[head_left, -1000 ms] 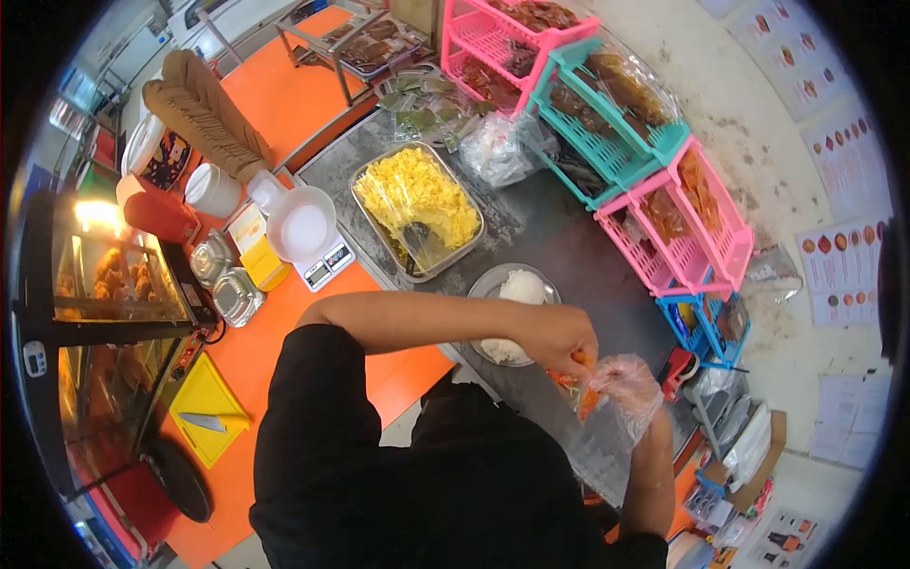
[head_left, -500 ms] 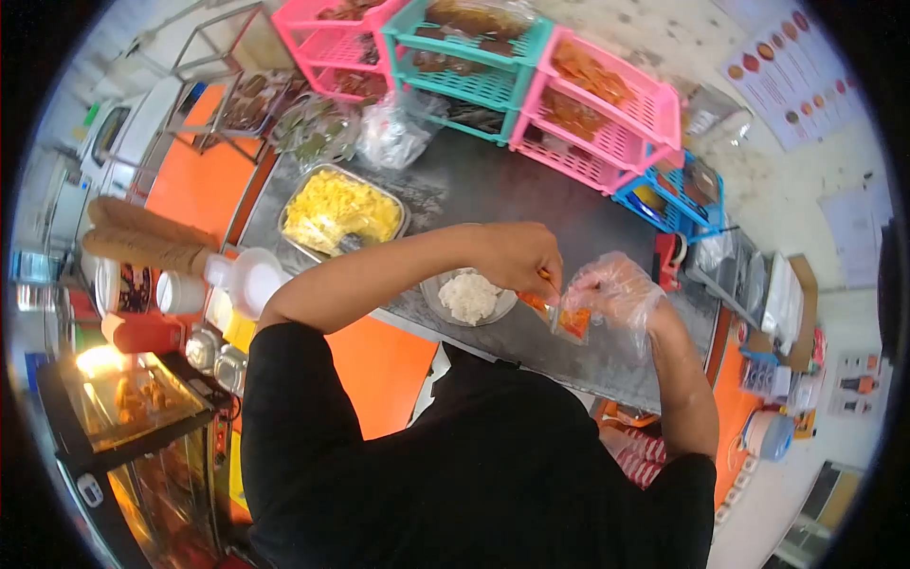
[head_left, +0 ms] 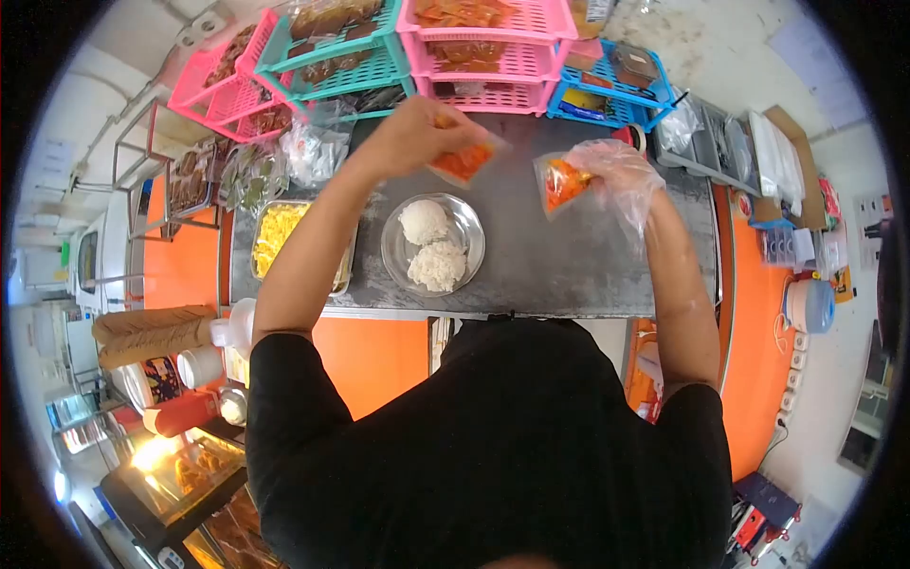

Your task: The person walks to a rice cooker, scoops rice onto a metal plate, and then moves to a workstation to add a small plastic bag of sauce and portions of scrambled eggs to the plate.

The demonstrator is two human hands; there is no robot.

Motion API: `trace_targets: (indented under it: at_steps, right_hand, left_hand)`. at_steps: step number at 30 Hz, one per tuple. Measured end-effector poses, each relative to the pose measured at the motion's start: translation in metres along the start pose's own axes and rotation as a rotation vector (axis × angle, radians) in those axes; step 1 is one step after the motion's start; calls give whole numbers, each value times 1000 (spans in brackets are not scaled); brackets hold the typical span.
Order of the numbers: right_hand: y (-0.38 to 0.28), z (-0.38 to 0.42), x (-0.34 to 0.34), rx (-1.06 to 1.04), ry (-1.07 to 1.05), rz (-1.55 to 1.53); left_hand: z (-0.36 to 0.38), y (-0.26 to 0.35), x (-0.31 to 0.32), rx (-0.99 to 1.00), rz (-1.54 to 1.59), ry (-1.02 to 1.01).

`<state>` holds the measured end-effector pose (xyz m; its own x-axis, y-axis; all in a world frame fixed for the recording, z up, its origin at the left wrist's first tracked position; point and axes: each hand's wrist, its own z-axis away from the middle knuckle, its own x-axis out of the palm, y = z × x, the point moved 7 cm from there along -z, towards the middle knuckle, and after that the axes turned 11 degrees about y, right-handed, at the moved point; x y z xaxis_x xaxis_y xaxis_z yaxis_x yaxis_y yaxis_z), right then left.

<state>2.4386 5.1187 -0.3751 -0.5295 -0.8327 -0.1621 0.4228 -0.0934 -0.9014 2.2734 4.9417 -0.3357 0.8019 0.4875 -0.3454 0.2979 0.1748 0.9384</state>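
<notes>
My left hand [head_left: 425, 135], bare, is closed on the edge of a small clear sachet with orange-red filling [head_left: 464, 163], a little smeared by motion. It is held up beyond a round metal plate [head_left: 474, 232] bearing two mounds of white rice [head_left: 437, 266]. On my right hand [head_left: 621, 175] is a clear plastic glove, and its fingers pinch a second clear sachet with orange-red pieces [head_left: 561, 183]. Both sachets hang over the dark metal counter [head_left: 531, 275], apart from each other. The contents are too small to name.
Stacked pink baskets [head_left: 493, 62] and teal baskets [head_left: 341, 57] with packaged food line the back, beside a blue basket [head_left: 611, 90]. A tray of shredded yellow food [head_left: 275, 237] stands left, partly behind my left arm. A lit food warmer [head_left: 171, 474] is at lower left.
My hands were close together at the sachets; now they are apart, each with one. My left hand has moved away from over the plate, uncovering both rice mounds. The camera view has turned.
</notes>
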Motion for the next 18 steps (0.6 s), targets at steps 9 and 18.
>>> trace_targets:
  at_steps: [9,18]
  right_hand:
    - [11,-4,-37,-27,131,-213]
    - [55,-7,-73,-217,207,-142]
  left_hand:
    - [-82,14,-69,10,129,429]
    - [-230,-19,-94,-109,173,537]
